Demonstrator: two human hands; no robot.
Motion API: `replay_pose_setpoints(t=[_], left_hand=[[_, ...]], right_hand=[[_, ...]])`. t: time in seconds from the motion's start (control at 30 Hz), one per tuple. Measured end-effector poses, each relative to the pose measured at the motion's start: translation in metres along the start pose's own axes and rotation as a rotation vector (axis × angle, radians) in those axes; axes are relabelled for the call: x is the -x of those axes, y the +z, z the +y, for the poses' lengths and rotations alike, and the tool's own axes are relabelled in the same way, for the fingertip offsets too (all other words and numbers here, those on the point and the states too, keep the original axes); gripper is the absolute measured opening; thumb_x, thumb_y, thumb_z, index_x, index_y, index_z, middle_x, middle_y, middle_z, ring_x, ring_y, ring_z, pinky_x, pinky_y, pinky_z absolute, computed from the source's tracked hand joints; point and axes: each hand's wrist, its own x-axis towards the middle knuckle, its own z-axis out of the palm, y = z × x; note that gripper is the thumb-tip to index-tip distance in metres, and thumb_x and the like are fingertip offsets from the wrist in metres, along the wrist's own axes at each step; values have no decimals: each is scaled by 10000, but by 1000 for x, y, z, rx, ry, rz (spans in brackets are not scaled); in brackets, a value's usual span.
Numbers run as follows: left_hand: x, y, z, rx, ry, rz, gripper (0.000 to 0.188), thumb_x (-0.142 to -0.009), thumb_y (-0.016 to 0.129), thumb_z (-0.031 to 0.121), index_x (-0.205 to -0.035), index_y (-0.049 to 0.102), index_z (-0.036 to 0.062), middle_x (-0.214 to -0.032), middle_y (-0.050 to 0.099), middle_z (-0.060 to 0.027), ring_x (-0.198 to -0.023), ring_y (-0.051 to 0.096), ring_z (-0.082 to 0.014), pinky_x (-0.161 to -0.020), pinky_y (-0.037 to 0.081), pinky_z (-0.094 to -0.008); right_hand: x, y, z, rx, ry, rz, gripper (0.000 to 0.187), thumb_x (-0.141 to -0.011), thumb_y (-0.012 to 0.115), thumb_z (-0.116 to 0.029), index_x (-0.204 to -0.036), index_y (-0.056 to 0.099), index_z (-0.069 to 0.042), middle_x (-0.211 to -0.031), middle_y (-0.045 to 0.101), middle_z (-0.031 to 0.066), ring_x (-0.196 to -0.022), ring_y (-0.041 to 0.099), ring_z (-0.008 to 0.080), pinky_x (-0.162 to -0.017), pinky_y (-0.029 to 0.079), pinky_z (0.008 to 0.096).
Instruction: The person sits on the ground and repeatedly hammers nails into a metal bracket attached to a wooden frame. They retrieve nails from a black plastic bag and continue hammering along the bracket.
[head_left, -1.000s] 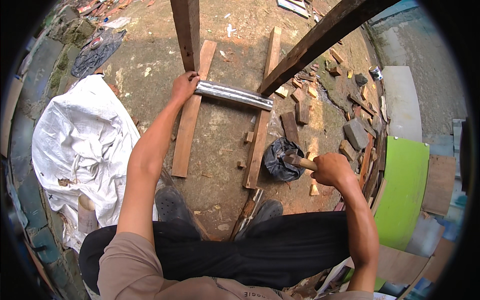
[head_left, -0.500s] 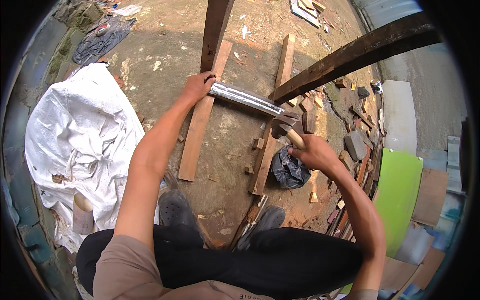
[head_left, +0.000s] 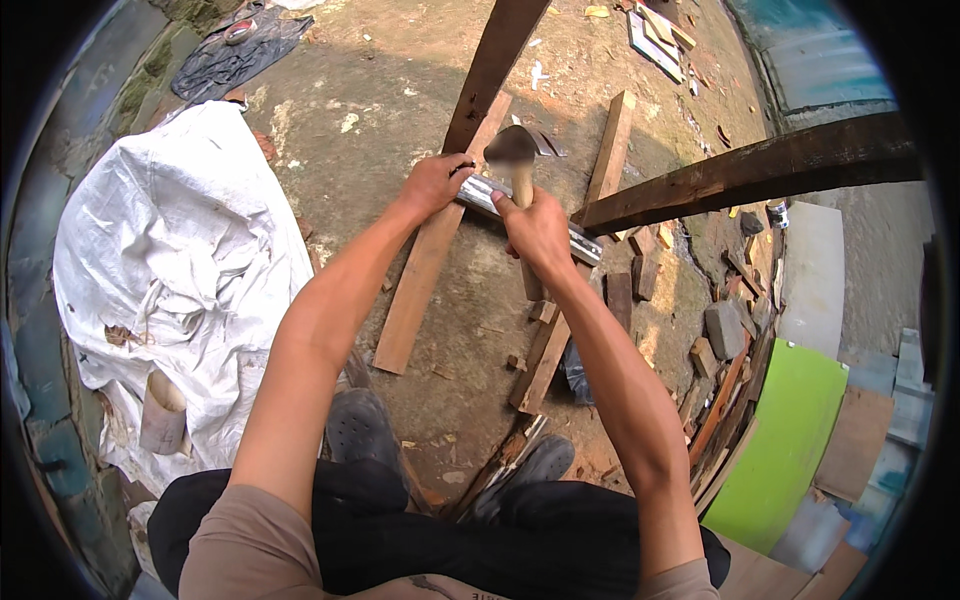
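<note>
My right hand (head_left: 540, 232) is closed round the wooden handle of a hammer (head_left: 523, 186). The hammer's dark metal head (head_left: 511, 147), blurred by motion, is raised near my left hand. My left hand (head_left: 438, 186) is closed at the left end of a white-streaked wooden crosspiece (head_left: 584, 244), where it meets a dark wooden beam (head_left: 490, 85). Something small and dark shows at its fingertips, too small to name. A second dark beam (head_left: 740, 172) slants away from the crosspiece's right end. Under the frame lie two brown planks, a left one (head_left: 425, 290) and a right one (head_left: 610, 150).
A large white sack (head_left: 180, 230) lies at the left, with a pipe piece (head_left: 163, 412) on it. Wood offcuts and a grey block (head_left: 724, 328) are strewn at the right beside a green panel (head_left: 785, 440). A black plastic bag (head_left: 575, 372) is partly hidden behind my right forearm.
My right hand has swung the hammer left and up, from the crosspiece's right end toward my left hand. My left hand stays at the crosspiece's left end. The view has shifted slightly.
</note>
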Motion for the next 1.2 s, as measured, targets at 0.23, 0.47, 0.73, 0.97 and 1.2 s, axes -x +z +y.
replay_pose_setpoints(t=[0.23,0.47,0.73,0.97,1.2], left_hand=[[2,5,5,30,12,24,276,-928,680,273,-1147,718,109,-1019,722,-173,-893,695,-351,-784,542,-402],[2,7,-4,31,20,89,288,-920,703,283,-1105,739,65,-1015,733,-170,-878,716,-331,-779,548,-388],[2,14,-5,96,-15,63,295,-919,705,278,-1124,741,70,-1018,737,-178,-883,733,-308,-767,558,-360],[9,3,-5,81,-70,83,275,-915,711,266,-1106,749,71,-986,740,-173,-863,743,-283,-749,563,-350],[3,7,-3,45,14,70,278,-915,714,265,-1102,747,61,-1001,736,-182,-871,742,-284,-749,561,-344]], right_hand=[[-24,14,12,0,-49,6,357,-912,704,-291,-978,638,53,-634,640,145,-492,637,227,-484,493,393],[-30,3,1,114,-143,67,352,-893,708,-264,-1033,656,55,-865,696,291,-858,695,437,-759,525,477],[-44,10,18,183,-100,-28,369,-887,705,-256,-1089,639,46,-976,689,312,-954,676,461,-813,509,494],[-21,8,-8,19,-242,155,325,-909,684,-246,-1057,635,40,-935,691,306,-920,672,481,-796,510,492],[-39,14,17,139,-95,-16,390,-892,692,-254,-1129,632,50,-985,687,312,-970,664,477,-824,509,506]])
